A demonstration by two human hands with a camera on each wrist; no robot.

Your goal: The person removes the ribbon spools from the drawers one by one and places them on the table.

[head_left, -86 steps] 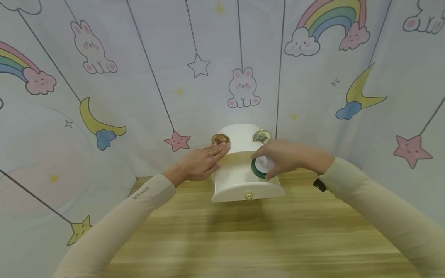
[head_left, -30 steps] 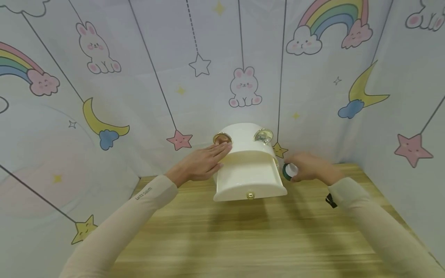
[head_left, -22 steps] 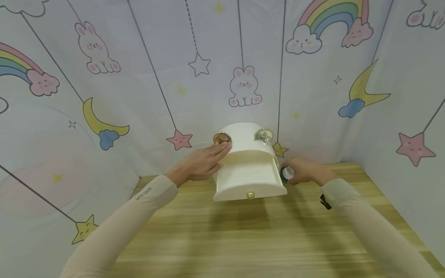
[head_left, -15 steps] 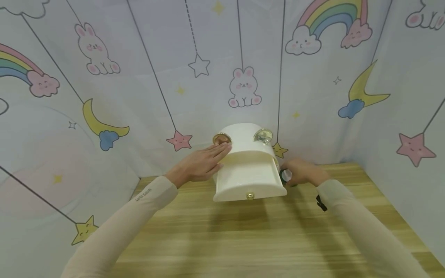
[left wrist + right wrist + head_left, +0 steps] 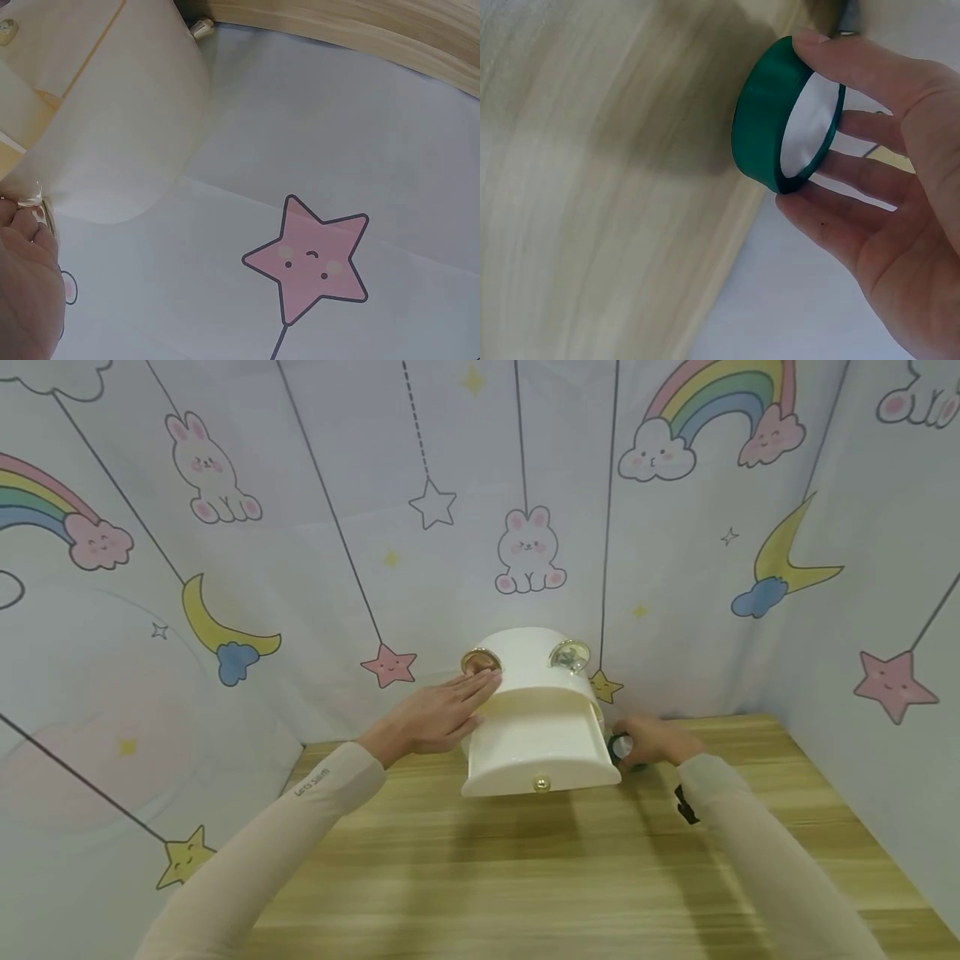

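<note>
A white box point(image 5: 525, 662) with two gold-rimmed, ear-like rounds stands against the back cloth. Its drawer point(image 5: 536, 739) is pulled out, showing a bare inside and a gold knob point(image 5: 542, 784) on the front. My left hand point(image 5: 442, 714) rests on the box's upper left side, its straight fingers by the left round point(image 5: 481, 662); in the left wrist view only part of that hand point(image 5: 26, 277) shows. To the right of the drawer, my right hand point(image 5: 660, 741) holds a roll of green ribbon point(image 5: 765, 112) with a white core, gripped by the rim between thumb and fingers.
A wood-grain table point(image 5: 465, 877) lies beneath, spreading in front of the box and to its right. White cloth point(image 5: 337, 460) printed with rabbits, stars, moons and rainbows encloses the back and sides.
My right hand has taken the ribbon roll from over the drawer out to the right, then lowered it beside the box. My left hand has stayed on the box.
</note>
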